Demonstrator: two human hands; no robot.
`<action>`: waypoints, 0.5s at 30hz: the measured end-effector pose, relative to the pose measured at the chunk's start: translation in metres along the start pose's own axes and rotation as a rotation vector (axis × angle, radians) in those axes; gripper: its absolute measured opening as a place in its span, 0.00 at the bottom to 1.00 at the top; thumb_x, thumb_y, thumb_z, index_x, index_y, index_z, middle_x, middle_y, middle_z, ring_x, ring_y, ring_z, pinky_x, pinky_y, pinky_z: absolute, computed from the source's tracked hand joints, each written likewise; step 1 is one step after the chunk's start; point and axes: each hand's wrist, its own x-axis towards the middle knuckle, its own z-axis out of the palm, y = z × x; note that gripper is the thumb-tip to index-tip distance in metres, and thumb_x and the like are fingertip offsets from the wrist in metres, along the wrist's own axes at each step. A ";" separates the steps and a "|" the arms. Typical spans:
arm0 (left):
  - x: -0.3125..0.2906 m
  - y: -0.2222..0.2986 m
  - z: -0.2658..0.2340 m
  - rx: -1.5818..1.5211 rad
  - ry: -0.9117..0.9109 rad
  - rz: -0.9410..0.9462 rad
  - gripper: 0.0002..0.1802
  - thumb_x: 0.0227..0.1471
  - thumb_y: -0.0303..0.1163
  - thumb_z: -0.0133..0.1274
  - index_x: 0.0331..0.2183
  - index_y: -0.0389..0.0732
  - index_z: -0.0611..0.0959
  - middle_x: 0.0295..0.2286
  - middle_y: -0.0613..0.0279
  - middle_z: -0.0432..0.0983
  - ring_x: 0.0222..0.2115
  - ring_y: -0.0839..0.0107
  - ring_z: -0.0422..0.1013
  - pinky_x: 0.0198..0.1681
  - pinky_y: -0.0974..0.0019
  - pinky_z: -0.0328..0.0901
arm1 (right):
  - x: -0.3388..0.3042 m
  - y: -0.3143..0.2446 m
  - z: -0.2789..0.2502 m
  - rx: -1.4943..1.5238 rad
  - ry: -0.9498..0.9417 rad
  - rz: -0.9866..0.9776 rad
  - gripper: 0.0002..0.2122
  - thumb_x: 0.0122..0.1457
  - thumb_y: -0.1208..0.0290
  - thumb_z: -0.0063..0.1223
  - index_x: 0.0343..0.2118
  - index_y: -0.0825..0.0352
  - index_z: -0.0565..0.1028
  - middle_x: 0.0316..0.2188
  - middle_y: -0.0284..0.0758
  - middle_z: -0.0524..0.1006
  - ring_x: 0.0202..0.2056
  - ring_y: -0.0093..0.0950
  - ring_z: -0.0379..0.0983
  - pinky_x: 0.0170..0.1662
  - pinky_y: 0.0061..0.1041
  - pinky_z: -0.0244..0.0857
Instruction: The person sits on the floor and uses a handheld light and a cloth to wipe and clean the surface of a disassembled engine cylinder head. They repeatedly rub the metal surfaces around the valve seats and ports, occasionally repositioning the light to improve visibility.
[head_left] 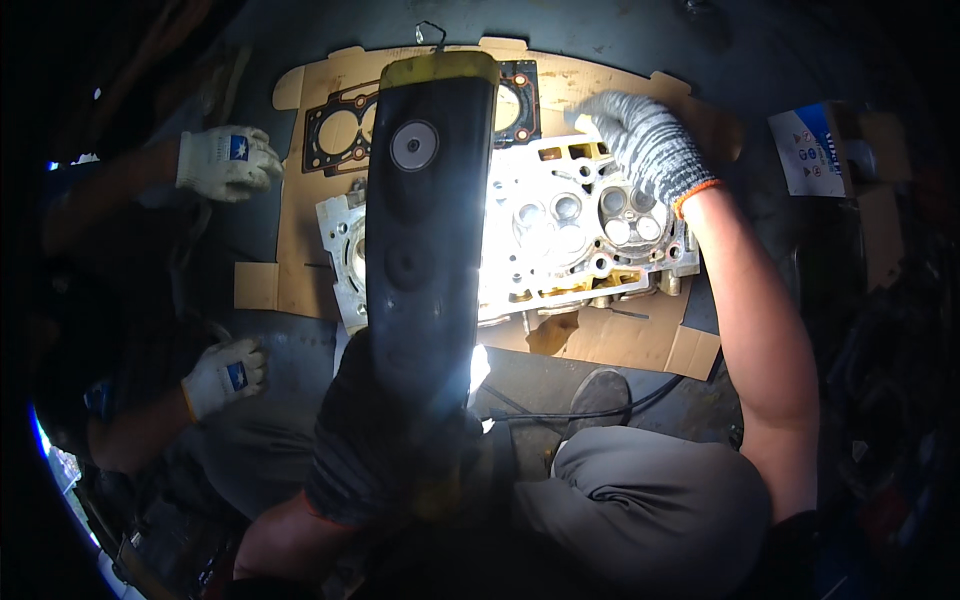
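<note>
My left hand (365, 440), in a dark knitted glove, is wrapped round the lower end of a long black work light (425, 250). The lamp stands upright in front of the camera and throws a bright glare to its right. Under that light lies a metal cylinder head (545, 262), with round valves showing on its face. Over its far right edge is my right hand (640, 140), in a grey striped glove with an orange cuff. Its fingers are bent and closed, pointing left, and what they hold, if anything, is too small to make out. The lamp hides part of the cylinder head.
A flattened cardboard sheet (640, 335) lies under the cylinder head. Beyond it rests a black head gasket (340, 135), partly behind the lamp. Another person's white-gloved hands (232, 163) are at the left. A blue-and-white box (808, 150) stands right. A dark cable (650, 405) crosses the floor.
</note>
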 end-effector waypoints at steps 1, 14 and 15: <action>0.000 0.000 0.000 -0.008 0.015 0.008 0.29 0.48 0.38 0.63 0.53 0.42 0.79 0.48 0.47 0.73 0.45 0.46 0.71 0.43 0.49 0.71 | 0.002 0.004 0.000 -0.148 -0.108 -0.069 0.14 0.69 0.74 0.49 0.54 0.67 0.78 0.52 0.43 0.80 0.53 0.40 0.76 0.61 0.31 0.67; -0.002 -0.001 0.013 -0.112 -0.049 -0.082 0.28 0.50 0.38 0.63 0.52 0.40 0.80 0.47 0.47 0.74 0.45 0.49 0.73 0.43 0.51 0.73 | -0.013 0.029 -0.026 -0.285 -0.138 -0.240 0.13 0.67 0.66 0.56 0.50 0.67 0.81 0.47 0.41 0.82 0.49 0.38 0.79 0.57 0.30 0.71; -0.001 0.000 0.013 -0.103 -0.051 -0.073 0.27 0.50 0.38 0.63 0.51 0.40 0.80 0.47 0.47 0.75 0.44 0.49 0.73 0.43 0.52 0.73 | -0.014 0.032 -0.028 -0.188 -0.146 -0.208 0.13 0.67 0.66 0.57 0.50 0.67 0.81 0.47 0.41 0.82 0.49 0.38 0.79 0.58 0.30 0.71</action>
